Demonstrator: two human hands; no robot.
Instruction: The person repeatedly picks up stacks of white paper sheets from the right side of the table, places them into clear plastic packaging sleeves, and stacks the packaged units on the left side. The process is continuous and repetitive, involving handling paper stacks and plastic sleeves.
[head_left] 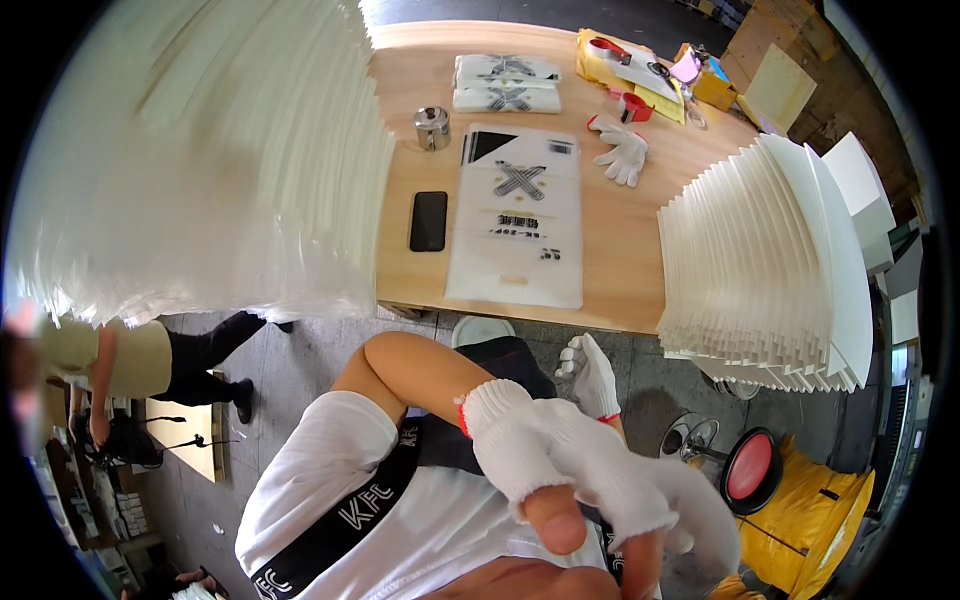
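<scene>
My left hand [610, 475] is raised close in front of me in a white knitted glove with a red-edged cuff. Its bare thumb sticks out of the glove, and another bare finger shows lower right; they are spread apart with nothing visible between them. Behind it, below the table's front edge, is my right hand [592, 375], also gloved, its fingers loosely bent and nothing seen in them. The left hand covers most of the right forearm. Ahead on the table lies a flat pile of white printed plastic bags [515, 265] with a cut-out handle, touched by neither hand.
The wooden table [620, 290] holds a black phone [428, 222], a metal canister [432, 130], folded bags [507, 98], a spare glove [625, 155] and a red tape roll [634, 108]. White sheets [200, 160] tower left; another stack [750, 260] stands right. A person [130, 360] is at left.
</scene>
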